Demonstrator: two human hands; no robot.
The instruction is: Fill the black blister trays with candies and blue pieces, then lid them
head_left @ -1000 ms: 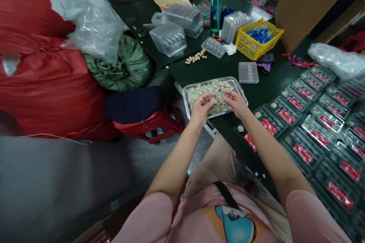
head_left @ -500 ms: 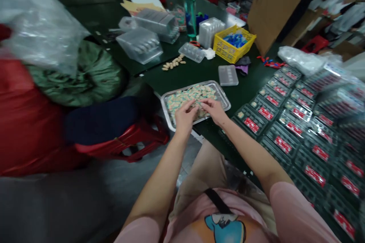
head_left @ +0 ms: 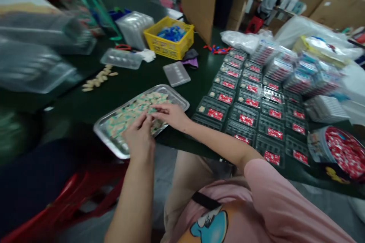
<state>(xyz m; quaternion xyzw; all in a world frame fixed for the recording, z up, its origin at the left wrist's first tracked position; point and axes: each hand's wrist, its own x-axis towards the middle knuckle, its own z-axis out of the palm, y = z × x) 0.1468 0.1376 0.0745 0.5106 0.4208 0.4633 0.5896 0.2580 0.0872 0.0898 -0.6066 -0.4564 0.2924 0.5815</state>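
A silvery metal tray lies tilted across the view on the dark green table. In it is a layer of small cream-and-teal pieces, too blurred to name. My left hand is over the tray's near side, thumb and fingers pinched together. My right hand comes in from the right over the same pieces, its fingertips closed and almost touching the left ones. Whatever sits between the fingertips is too small and blurred to make out.
Rows of clear plastic cases with red-and-white pieces cover the table on the right. A tub of similar pieces stands beyond them. Behind the tray are a yellow basket, a flat clear box and loose beige pegs.
The view has swung to the right, so the tray and hands appear further left and larger. Both hands stay close together over the tray, fingertips pinched.
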